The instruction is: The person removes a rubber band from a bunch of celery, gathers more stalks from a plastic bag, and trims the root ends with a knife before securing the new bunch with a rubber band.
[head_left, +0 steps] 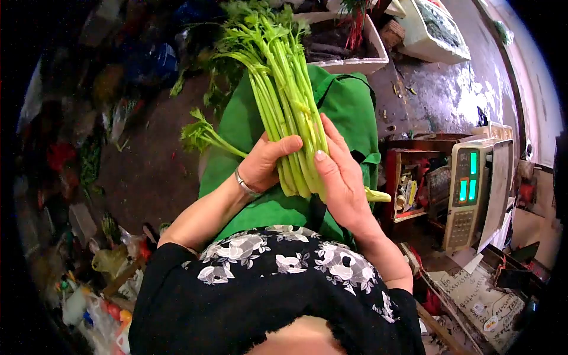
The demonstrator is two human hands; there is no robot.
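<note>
A bunch of celery (275,89) lies over my lap, its leaves pointing away from me and its cut ends toward my body. My left hand (265,163) wraps round the lower stalks from the left, thumb on top. From the other side my right hand (340,177) grips the same stalks, its thumb along their edge. A loose celery stalk (222,142) passes crosswise beneath the bunch, and its pale end sticks out past my right hand. Under everything is a green apron (242,207). The undersides of the stalks and some fingertips are hidden.
A white foam box (376,44) with dark contents stands ahead, and another foam box (435,35) sits farther right. To my right is a lit digital scale (464,183) beside an open wooden drawer (408,183). Plastic bags (112,260) and produce clutter the left.
</note>
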